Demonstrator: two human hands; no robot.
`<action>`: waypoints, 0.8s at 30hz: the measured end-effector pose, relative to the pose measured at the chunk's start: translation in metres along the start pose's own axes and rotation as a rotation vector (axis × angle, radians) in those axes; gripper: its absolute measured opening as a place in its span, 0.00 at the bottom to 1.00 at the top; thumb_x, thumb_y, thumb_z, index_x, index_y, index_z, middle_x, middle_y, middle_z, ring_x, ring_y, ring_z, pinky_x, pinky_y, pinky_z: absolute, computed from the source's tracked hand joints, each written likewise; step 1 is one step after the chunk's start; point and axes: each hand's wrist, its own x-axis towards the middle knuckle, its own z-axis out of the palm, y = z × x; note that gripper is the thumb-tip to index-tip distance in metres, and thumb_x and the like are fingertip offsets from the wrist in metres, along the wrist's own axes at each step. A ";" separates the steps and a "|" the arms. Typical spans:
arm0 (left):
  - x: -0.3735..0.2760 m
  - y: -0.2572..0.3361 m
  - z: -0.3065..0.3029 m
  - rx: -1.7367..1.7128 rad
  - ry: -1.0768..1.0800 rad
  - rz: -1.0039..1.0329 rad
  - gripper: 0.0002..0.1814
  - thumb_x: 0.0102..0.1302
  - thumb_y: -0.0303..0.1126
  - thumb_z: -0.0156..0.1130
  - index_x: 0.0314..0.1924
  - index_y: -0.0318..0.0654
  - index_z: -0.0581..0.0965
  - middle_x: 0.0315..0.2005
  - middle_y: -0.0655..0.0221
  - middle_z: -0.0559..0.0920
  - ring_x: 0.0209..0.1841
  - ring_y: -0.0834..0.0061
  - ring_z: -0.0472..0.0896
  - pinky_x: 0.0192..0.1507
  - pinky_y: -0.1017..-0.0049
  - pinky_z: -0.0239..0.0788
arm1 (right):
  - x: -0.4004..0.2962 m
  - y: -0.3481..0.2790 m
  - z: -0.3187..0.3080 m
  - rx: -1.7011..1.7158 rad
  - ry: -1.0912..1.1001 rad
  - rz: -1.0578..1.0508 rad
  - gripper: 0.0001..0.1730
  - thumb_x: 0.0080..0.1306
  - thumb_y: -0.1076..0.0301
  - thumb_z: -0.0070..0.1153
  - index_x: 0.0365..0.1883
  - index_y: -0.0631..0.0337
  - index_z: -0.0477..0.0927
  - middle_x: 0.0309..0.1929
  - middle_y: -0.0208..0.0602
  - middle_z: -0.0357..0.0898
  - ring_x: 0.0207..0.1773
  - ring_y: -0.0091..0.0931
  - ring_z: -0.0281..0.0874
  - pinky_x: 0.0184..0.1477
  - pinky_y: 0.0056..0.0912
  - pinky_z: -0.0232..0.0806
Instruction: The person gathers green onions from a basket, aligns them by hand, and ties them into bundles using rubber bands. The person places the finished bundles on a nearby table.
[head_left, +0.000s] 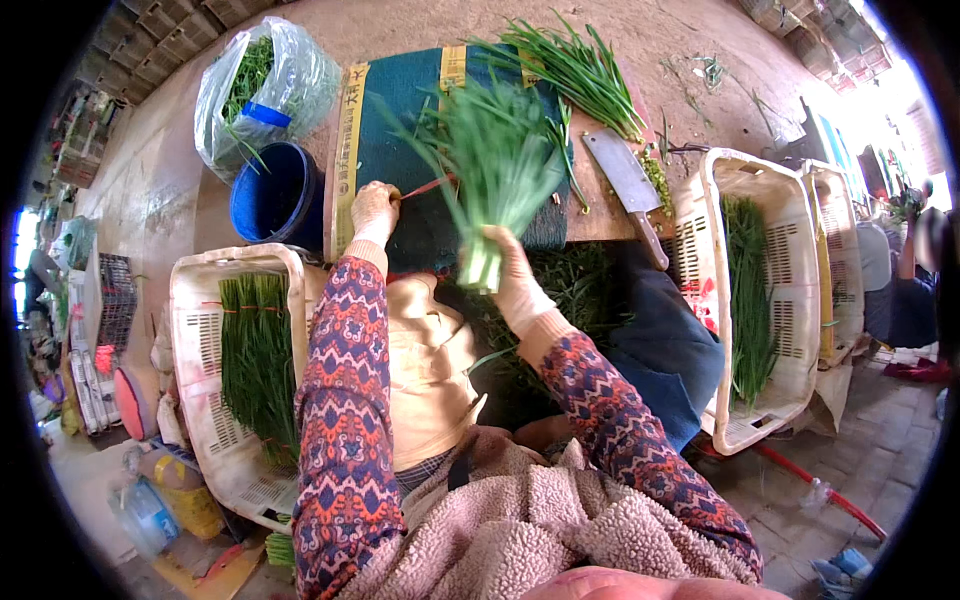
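Note:
My right hand (514, 277) grips a bunch of green leafy stalks (502, 165) by its pale cut ends, holding it upright over the near edge of a teal cloth-covered board (397, 90). The leaves are blurred. On the board's left part, my left hand (376, 210) pinches a thin red tie (426, 187) that stretches toward the bunch; whether it touches the stalks cannot be told. More loose green stalks (574, 75) lie at the board's far right. A cleaver (624, 172) with a wooden handle rests on the bare wood, its handle over the near edge.
A white plastic crate (184, 330) with tied green bundles (259, 352) stands at left, another crate (716, 300) with greens at right. A blue bucket (311, 195) and a clear plastic bag (315, 71) of greens are at upper left. A person (911, 300) is at far right.

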 end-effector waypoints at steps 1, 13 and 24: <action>-0.003 0.001 -0.004 -0.031 0.000 0.028 0.03 0.55 0.34 0.63 0.30 0.48 0.82 0.34 0.65 0.80 0.41 0.63 0.78 0.46 0.68 0.71 | -0.017 -0.009 -0.011 -0.028 0.111 -0.055 0.24 0.55 0.52 0.60 0.43 0.58 0.74 0.31 0.33 0.78 0.32 0.27 0.78 0.34 0.32 0.73; 0.007 0.058 -0.014 -0.241 0.057 0.226 0.03 0.49 0.31 0.66 0.27 0.45 0.81 0.33 0.71 0.81 0.45 0.68 0.76 0.51 0.67 0.67 | -0.249 -0.073 -0.055 -0.222 0.273 -0.336 0.36 0.51 0.53 0.62 0.53 0.66 0.68 0.39 0.34 0.73 0.38 0.25 0.72 0.42 0.29 0.72; 0.009 0.015 -0.001 0.070 0.004 0.100 0.05 0.52 0.35 0.61 0.27 0.55 0.84 0.34 0.74 0.81 0.47 0.70 0.76 0.50 0.65 0.63 | 0.038 -0.036 0.075 -0.625 -0.127 -0.571 0.45 0.47 0.77 0.64 0.63 0.65 0.57 0.45 0.38 0.76 0.44 0.25 0.75 0.47 0.27 0.70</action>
